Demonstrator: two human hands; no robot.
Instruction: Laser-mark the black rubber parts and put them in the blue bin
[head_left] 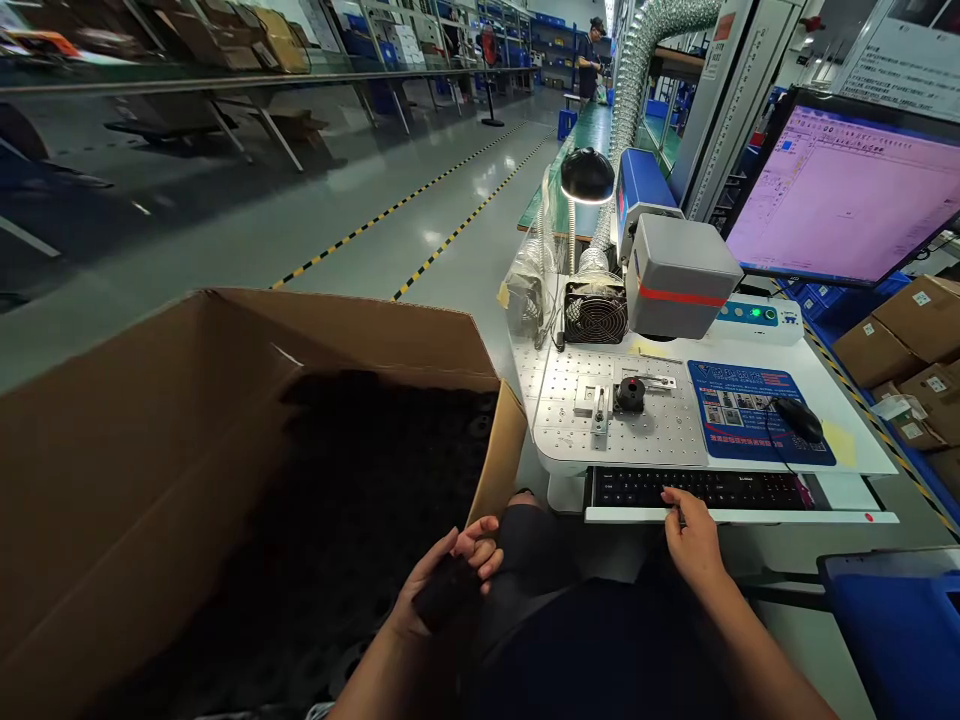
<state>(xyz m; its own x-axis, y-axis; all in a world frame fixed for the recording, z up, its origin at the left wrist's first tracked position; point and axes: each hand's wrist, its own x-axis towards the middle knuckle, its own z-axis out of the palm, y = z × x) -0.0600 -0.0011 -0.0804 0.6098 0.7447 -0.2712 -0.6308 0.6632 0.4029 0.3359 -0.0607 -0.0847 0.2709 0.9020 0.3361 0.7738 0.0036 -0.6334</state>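
My left hand [450, 575] is wrapped round a small black part [448, 592], beside the near right corner of a large cardboard box [112, 450] filled with black parts [360, 500]. My right hand [690, 535] is at the front edge of the black keyboard [697, 489], with a fingertip on or just above it; its other fingers are curled and I see nothing in them. A round black part [630, 394] sits between metal brackets on the perforated metal plate [555, 425], below the grey machine head [679, 275].
A monitor [844, 200] stands at the back right. A mouse [798, 419] lies on a blue mat [750, 400]. Left of the machine head are a fan [595, 312] and a black lamp [587, 176]. A blue chair or bin [892, 630] is at lower right. A person [589, 62] stands far back.
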